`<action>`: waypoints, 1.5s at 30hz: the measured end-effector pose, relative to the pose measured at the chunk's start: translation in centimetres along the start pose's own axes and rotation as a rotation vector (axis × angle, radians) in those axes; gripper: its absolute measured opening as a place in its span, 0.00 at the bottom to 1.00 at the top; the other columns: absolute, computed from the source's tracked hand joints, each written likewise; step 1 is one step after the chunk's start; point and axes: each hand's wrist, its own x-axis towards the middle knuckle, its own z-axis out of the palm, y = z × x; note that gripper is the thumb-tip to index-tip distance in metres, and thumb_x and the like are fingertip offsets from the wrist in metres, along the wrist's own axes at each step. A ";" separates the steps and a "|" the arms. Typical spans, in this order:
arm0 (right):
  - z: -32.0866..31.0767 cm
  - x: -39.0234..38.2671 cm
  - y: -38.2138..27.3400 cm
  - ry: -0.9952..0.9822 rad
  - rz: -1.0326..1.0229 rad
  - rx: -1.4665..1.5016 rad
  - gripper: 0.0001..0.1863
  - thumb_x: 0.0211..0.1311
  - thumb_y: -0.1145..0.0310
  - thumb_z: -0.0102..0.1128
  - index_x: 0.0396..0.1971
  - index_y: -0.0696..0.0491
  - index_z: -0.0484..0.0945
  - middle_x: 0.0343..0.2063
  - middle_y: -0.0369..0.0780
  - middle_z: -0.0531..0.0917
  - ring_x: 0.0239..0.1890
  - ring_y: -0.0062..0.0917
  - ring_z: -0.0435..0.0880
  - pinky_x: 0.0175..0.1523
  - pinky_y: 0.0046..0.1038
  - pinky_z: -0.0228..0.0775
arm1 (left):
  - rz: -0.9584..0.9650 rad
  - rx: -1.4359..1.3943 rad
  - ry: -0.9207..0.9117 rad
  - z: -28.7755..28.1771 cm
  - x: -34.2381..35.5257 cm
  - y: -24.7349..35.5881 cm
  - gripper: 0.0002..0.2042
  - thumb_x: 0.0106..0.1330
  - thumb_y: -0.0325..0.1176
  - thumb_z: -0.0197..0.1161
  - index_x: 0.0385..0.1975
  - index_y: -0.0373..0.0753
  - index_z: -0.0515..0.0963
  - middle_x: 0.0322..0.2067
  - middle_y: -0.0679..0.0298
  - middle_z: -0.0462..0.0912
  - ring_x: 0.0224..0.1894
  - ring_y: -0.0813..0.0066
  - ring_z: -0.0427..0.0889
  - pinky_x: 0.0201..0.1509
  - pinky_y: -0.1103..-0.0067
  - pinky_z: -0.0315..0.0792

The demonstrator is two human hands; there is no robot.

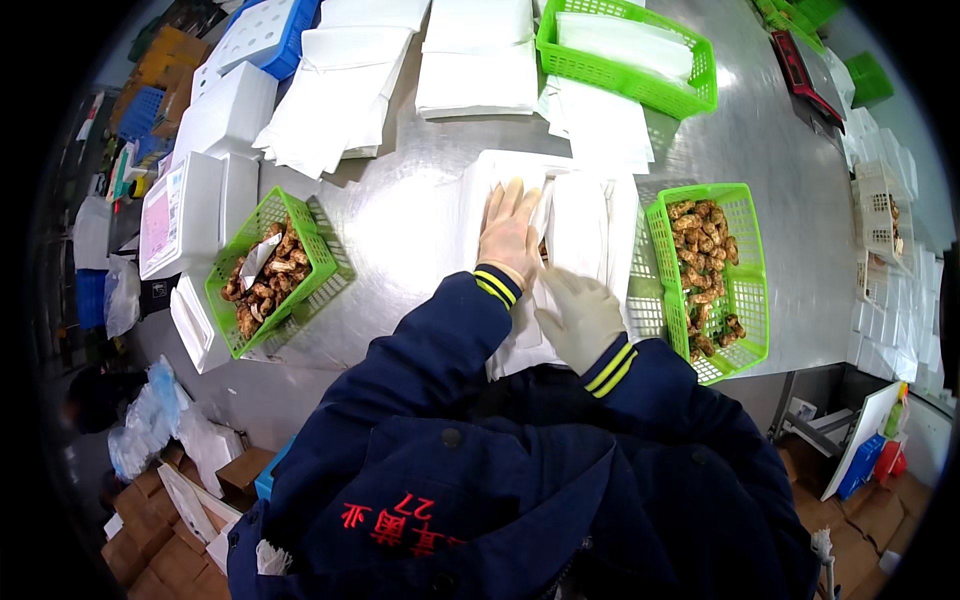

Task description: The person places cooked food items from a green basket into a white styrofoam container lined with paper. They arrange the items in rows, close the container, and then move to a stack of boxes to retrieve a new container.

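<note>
My left hand [508, 232], in a pale glove, lies with fingers extended on white paper [590, 215] in a white lined box [482, 170] at the centre. My right hand [578, 318], also gloved, is just below it, thumb apart and fingertips at the paper's fold; both look empty. A little brown content, too small to make out, shows in a gap beside my left hand. Green baskets of brown mushrooms flank the box: the left basket [322, 268] holds a pale flat piece [258, 262] among them, the right basket [747, 275] stands beside my right hand.
Paper stacks [475, 75] and a green basket of white sheets [700, 90] line the back of the steel table [385, 240]. White foam boxes [205, 215] stand at left, a red-and-black device [800, 75] at back right. Cardboard [150, 520] lies below left, crates [880, 230] far right.
</note>
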 end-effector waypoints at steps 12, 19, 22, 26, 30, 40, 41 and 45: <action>4.8 -0.3 1.6 -0.595 -0.128 0.190 0.22 0.66 0.55 0.46 0.52 0.54 0.74 0.48 0.43 0.81 0.50 0.39 0.79 0.55 0.38 0.71 | 0.026 -0.003 -0.177 -2.1 2.6 0.4 0.22 0.60 0.31 0.57 0.57 0.40 0.72 0.61 0.44 0.67 0.64 0.48 0.65 0.68 0.66 0.59; -2.6 -3.0 3.3 -0.334 -0.233 -0.259 0.11 0.53 0.61 0.60 0.33 0.52 0.78 0.26 0.39 0.82 0.35 0.33 0.82 0.56 0.40 0.64 | 0.248 0.249 -0.087 -2.1 0.9 3.2 0.23 0.66 0.45 0.57 0.61 0.53 0.71 0.63 0.57 0.67 0.66 0.51 0.60 0.70 0.58 0.50; -0.2 -4.5 3.8 -0.442 -0.334 -0.200 0.22 0.62 0.49 0.52 0.36 0.55 0.79 0.28 0.42 0.83 0.37 0.35 0.82 0.60 0.41 0.59 | 0.294 0.303 -0.226 0.9 2.4 2.6 0.24 0.66 0.53 0.53 0.62 0.58 0.68 0.66 0.63 0.64 0.70 0.53 0.53 0.71 0.51 0.42; 1.0 -4.2 2.8 -0.566 -0.214 -0.090 0.37 0.60 0.38 0.50 0.58 0.53 0.68 0.42 0.47 0.79 0.50 0.38 0.77 0.58 0.36 0.63 | 0.283 0.384 -0.305 2.1 2.7 2.6 0.25 0.65 0.53 0.53 0.63 0.59 0.67 0.67 0.67 0.61 0.71 0.55 0.51 0.71 0.49 0.41; 2.6 -5.8 3.5 -0.485 -0.242 -0.081 0.41 0.56 0.35 0.52 0.61 0.51 0.65 0.47 0.46 0.75 0.54 0.39 0.72 0.59 0.36 0.65 | 0.278 0.410 -0.315 2.5 2.4 2.3 0.25 0.66 0.53 0.53 0.63 0.59 0.66 0.68 0.67 0.59 0.71 0.55 0.52 0.71 0.49 0.41; -0.4 -2.6 3.3 -0.803 0.019 0.136 0.33 0.61 0.41 0.53 0.59 0.48 0.69 0.42 0.49 0.83 0.43 0.45 0.82 0.48 0.39 0.74 | 0.239 0.308 -0.354 2.1 3.0 2.7 0.25 0.67 0.49 0.53 0.64 0.57 0.65 0.68 0.65 0.60 0.70 0.55 0.52 0.72 0.52 0.40; -1.0 -2.3 4.0 -0.776 -0.003 0.233 0.32 0.61 0.43 0.54 0.59 0.49 0.71 0.44 0.49 0.83 0.44 0.45 0.82 0.49 0.38 0.74 | 0.224 0.267 -0.351 1.8 3.0 2.8 0.24 0.67 0.48 0.53 0.64 0.57 0.65 0.67 0.65 0.60 0.70 0.55 0.53 0.72 0.53 0.41; -3.8 0.9 6.1 -0.538 0.197 0.719 0.22 0.64 0.62 0.59 0.55 0.54 0.75 0.39 0.46 0.85 0.39 0.30 0.85 0.46 0.26 0.76 | 0.212 0.144 -0.193 0.5 3.1 2.6 0.26 0.64 0.43 0.56 0.62 0.42 0.66 0.64 0.55 0.64 0.67 0.55 0.59 0.71 0.60 0.49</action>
